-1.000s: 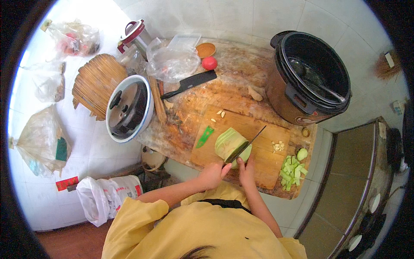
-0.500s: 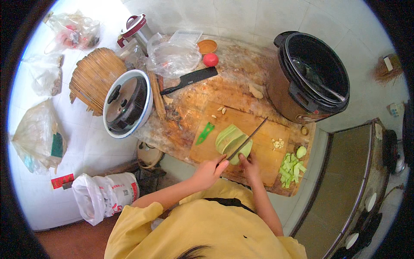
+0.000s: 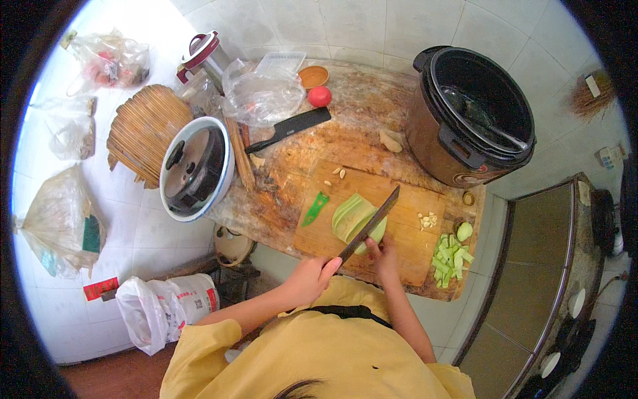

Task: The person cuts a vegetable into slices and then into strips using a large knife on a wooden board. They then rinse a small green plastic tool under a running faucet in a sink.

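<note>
In the head view, my left hand [image 3: 311,278] is wrapped round the handle of the knife [image 3: 372,225], its blade slanting across the green vegetable [image 3: 348,214] near the front edge of the cutting board [image 3: 409,256]. My right hand [image 3: 384,261] touches the vegetable's near right side, whether pinching I cannot tell; chopped pieces [image 3: 450,257] lie at the worktop's [image 3: 365,100] near right corner.

Long dark metal knife blade [image 3: 372,225] — mostly matt. Pale brown rectangular wooden cutting board [image 3: 419,203]: smooth, dull. Mottled brown wooden tabletop [image 3: 352,139]: rough, stained. Crumpled clear plastic bag [image 3: 262,101] — glossy. White tiled wall [image 3: 359,28]: smooth. Yellow cloth shirt [image 3: 319,356]: matt, creased.
</note>
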The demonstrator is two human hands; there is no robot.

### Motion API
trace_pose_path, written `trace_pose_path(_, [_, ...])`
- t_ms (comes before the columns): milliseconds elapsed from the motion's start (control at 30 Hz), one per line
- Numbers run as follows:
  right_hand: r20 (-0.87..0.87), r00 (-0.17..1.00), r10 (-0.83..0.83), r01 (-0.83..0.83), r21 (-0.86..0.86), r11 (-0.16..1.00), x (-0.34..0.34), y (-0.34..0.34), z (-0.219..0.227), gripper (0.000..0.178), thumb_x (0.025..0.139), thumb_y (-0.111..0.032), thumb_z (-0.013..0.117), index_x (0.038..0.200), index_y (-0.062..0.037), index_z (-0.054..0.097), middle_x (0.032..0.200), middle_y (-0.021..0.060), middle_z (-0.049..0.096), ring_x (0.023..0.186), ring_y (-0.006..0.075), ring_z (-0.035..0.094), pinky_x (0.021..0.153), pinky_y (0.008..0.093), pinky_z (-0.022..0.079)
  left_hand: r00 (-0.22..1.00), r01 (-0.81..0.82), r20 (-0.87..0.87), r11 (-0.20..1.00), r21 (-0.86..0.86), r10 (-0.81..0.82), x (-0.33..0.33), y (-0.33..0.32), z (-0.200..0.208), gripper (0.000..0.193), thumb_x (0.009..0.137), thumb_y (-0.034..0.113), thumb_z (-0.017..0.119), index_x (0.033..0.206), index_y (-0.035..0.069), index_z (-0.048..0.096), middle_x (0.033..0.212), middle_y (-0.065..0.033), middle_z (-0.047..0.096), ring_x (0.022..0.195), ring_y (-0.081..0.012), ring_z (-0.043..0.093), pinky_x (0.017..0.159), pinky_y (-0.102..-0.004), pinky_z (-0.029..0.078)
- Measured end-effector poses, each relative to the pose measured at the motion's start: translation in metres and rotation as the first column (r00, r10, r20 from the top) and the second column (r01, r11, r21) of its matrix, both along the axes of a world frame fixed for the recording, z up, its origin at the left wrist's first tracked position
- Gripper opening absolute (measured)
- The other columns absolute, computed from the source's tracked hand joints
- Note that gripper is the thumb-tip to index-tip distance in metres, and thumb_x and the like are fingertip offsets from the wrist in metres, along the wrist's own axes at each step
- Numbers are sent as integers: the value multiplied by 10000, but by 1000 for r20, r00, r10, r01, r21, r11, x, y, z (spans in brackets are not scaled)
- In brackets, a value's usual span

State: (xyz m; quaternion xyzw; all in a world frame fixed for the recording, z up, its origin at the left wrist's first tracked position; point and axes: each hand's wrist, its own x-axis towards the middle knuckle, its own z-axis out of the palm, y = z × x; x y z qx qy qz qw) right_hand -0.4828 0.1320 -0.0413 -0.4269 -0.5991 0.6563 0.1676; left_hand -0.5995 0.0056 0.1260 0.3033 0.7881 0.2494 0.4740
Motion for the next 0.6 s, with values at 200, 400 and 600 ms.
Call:
trace_pose_path(200, [23,999,-24,22,79,997,-2,-2,-5,250,832,-191,551,981,2,496,803,83,536,656,164,485,580,288,400,999,39,22,993,-110,-36,-5,-17,17,493,915,379,323,630,6,476,486,-74,474,440,-195,501,465,-342,408])
trace_pose_path(400, [68,998,-1,-1,20,1000,-2,0,-11,350,833,-234,541,1053,28,466,957,166,512,834,266,483,722,349,380,997,64,45,993,-98,-60,-8,-6,17,521,913,401,311,633,2,492,482,-83,481,446,-209,518,473,-350,413])
trace_pose_path(600, [81,996,-28,14,167,986,-2,-3,-23,300,850,-229,517,1015,17,470,831,112,495,690,197,465,597,299,378,996,84,2,992,-98,-84,-10,2,0,570,908,417,319,592,-27,481,480,-122,490,446,-264,510,484,-374,415])
